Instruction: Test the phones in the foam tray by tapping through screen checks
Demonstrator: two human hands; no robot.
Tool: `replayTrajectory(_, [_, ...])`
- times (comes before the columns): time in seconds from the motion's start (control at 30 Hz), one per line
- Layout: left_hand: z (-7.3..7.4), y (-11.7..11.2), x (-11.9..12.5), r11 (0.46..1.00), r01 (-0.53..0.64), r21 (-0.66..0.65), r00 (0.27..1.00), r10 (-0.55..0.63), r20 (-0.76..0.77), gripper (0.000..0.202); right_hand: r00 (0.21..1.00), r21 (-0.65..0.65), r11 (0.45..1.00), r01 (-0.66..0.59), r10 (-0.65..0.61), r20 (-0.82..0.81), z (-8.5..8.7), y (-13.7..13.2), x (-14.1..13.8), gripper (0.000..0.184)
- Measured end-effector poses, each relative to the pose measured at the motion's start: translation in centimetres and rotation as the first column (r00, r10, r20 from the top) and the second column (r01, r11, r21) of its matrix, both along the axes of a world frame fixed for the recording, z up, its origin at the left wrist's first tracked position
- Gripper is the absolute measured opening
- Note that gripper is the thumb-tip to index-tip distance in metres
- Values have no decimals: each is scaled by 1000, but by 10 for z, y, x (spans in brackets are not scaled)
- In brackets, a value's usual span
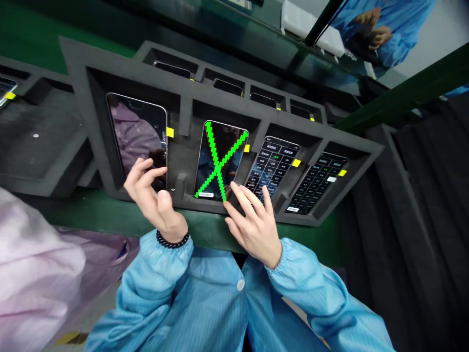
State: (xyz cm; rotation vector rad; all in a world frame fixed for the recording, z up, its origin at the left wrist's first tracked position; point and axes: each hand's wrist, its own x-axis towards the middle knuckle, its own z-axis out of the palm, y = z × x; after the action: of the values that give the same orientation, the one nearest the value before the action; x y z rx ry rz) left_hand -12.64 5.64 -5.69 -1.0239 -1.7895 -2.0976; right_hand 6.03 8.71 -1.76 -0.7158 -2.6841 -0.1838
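Observation:
A black foam tray holds several smartphones, each in its own slot with a yellow tab at its side. My left hand, a dark beaded bracelet at its wrist, is over the lower part of the leftmost phone; its fingers are apart and hold nothing. That phone's screen is dark and reflective. The second phone shows a thick green X. My right hand is spread between this phone's lower right corner and the third phone, which displays a grid menu. The rightmost phone shows a similar grid.
Behind stands another foam tray with phones. A further tray lies at the left. Stacked dark foam is on the right. Across the bench are a co-worker's hands; a pinkish sleeve is close on the left.

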Motion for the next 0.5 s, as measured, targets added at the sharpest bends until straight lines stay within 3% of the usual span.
replayTrajectory(0.13, [0,-2,0,1000,8,-22,1000,-8,1,31,994,1,1000,7,-6,-108,16,5,2,33])
replayTrajectory(0.27, [-1,-2,-1,999,14,-30,1000,-15,-14,32,963,24,991,133,-123,-241,33,16,25,37])
replayTrajectory(0.5, [-4,3,-3,1000,-4,11,997,5,-82,36,861,43,912,407,-368,-350,33,45,83,37])
